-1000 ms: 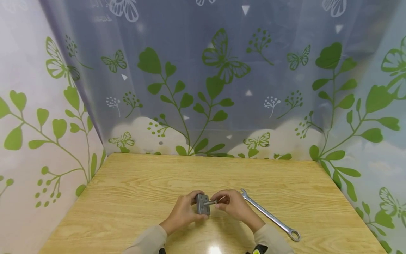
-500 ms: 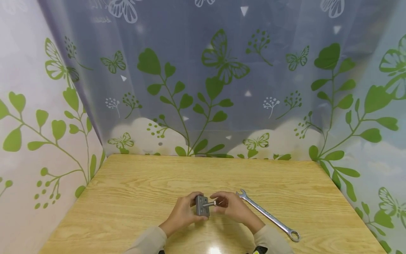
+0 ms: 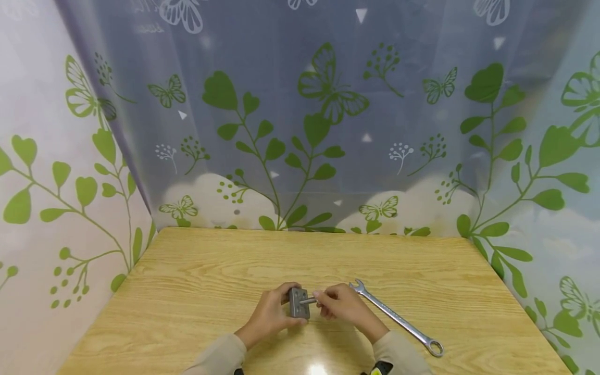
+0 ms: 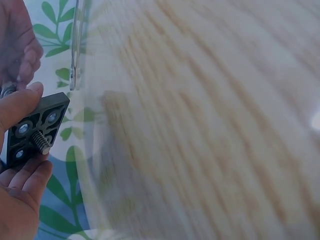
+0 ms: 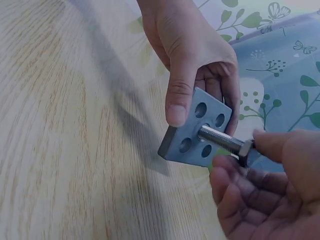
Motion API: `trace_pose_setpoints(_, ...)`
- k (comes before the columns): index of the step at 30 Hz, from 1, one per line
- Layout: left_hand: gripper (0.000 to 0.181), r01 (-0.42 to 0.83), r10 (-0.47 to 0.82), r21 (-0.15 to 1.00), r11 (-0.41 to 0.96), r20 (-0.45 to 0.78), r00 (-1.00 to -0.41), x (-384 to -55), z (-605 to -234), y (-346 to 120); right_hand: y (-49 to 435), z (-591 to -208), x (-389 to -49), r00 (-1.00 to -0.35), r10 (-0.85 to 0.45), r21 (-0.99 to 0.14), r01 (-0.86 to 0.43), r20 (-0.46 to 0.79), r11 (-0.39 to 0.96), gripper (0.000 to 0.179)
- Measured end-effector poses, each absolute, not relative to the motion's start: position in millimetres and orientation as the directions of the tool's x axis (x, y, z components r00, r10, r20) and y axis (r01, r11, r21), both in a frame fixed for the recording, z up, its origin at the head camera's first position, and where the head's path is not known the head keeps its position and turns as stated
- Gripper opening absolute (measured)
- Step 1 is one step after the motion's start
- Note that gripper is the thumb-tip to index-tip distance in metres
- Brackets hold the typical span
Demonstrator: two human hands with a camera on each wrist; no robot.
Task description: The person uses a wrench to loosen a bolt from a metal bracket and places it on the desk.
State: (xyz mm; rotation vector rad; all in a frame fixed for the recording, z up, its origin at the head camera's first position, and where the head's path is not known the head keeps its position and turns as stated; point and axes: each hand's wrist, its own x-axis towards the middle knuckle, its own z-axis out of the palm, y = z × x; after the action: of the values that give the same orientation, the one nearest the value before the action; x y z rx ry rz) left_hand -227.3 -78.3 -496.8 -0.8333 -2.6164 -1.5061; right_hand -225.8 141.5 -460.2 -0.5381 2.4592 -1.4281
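My left hand (image 3: 268, 313) holds a small grey square block (image 5: 174, 149) by its edges, thumb on one side and fingers on the other. Several round holes pierce the block's face. A silver hex bolt (image 5: 219, 138) runs through its middle, and the threaded tip (image 4: 41, 142) pokes out of the ribbed back in the left wrist view. At the other end, my right hand (image 3: 348, 308) pinches the bolt's head between thumb and fingers, partly covering it. Both hands are held over the wooden table (image 3: 211, 271), with a stretch of shank showing between block and head.
A long combination wrench (image 3: 398, 319) lies slantwise on the table to the right of my right hand, open end away from me, ring end nearer. Curtains (image 3: 281, 156) printed with leaves and butterflies hang behind the table and along both sides.
Half a second ago my right fingers were spread off the bolt's head; now thumb and fingers have closed on it again. My left hand and the block have stayed nearly still.
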Motion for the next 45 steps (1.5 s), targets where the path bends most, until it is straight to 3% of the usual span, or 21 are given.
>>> trace_pose_setpoints(6, 0.071, 0.468, 0.442, 0.787, 0.403, 0.281, -0.852, -226.8, -498.4, -79.8, 143.2, -460.2, -226.1, -0.889, -0.454, -0.827, -0.302, 0.064, 0.474, 0.020)
trace_pose_setpoints(16, 0.072, 0.461, 0.442, 0.793, 0.398, 0.275, -0.854, -226.9, -497.5, -79.9, 142.7, -461.1, -226.6, -0.868, -0.470, -0.825, -0.378, 0.158, 0.419, 0.023)
trace_pose_setpoints(24, 0.071, 0.458, 0.439, 0.789, 0.409, 0.270, -0.857, -225.1, -499.1, -80.7, 142.5, -461.1, -224.3, -0.883, -0.468, -0.830, -0.289, 0.039, 0.477, 0.045)
trace_pose_setpoints(34, 0.070, 0.465, 0.439, 0.784, 0.410, 0.277, -0.855, -226.2, -496.9, -79.2, 141.6, -459.4, -225.4, -0.903, -0.429, -0.858, -0.199, -0.028, 0.474, 0.054)
trace_pose_setpoints(41, 0.071, 0.455, 0.445, 0.790, 0.412, 0.261, -0.856, -227.1, -496.2, -78.0, 143.0, -457.5, -226.4, -0.896, -0.441, -0.845, -0.272, 0.048, 0.461, 0.021)
trace_pose_setpoints(45, 0.072, 0.446, 0.446, 0.795, 0.411, 0.251, -0.859, -226.7, -496.2, -78.4, 143.3, -458.4, -227.0, -0.888, -0.444, -0.821, -0.340, 0.119, 0.459, 0.021)
